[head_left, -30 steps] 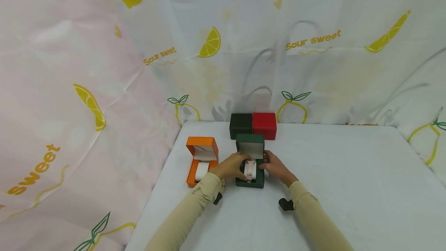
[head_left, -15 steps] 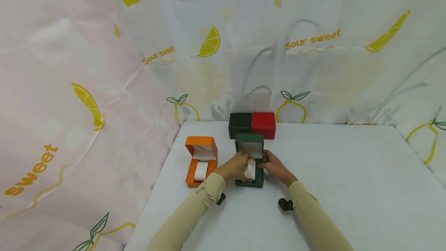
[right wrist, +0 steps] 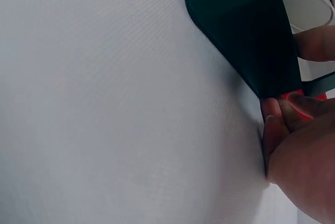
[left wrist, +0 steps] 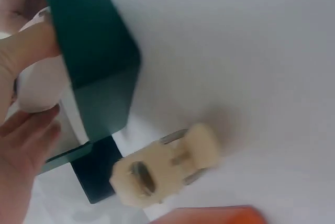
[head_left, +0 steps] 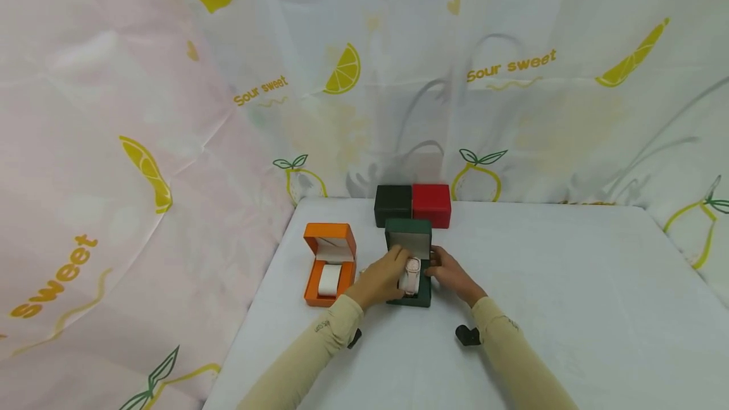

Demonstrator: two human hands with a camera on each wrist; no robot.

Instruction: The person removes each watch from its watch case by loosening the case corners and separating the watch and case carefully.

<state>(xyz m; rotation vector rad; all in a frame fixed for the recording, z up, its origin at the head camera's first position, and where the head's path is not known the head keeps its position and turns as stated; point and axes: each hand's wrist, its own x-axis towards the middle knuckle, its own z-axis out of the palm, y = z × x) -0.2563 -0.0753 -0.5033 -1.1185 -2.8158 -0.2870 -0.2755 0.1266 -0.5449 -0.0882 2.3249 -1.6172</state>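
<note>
A green watch box (head_left: 409,226) stands with its lid up in the head view. Inside it is a pale watch (head_left: 412,265) with a pinkish case, its strap round a white cushion. My left hand (head_left: 383,278) holds the watch and cushion from the left side, thumb near and fingers far. In the left wrist view, the thumb and fingers lie on either side of the cushion (left wrist: 44,85). My right hand (head_left: 452,274) grips the box's right side; the right wrist view shows a fingertip over the box's rim (right wrist: 314,43) and other fingers below its corner.
Left of the hands, an orange watch box (head_left: 330,233) stands with its lid up, a white cushion (head_left: 330,279) inside. Black (head_left: 393,205) and red (head_left: 431,205) boxes sit behind. A cream thing with a dark oval opening (left wrist: 162,169) lies near the green box.
My left hand has shifted its hold on the watch, its fingers closing in on the left. The watch case has turned more into view. The right hand has stayed on the box.
</note>
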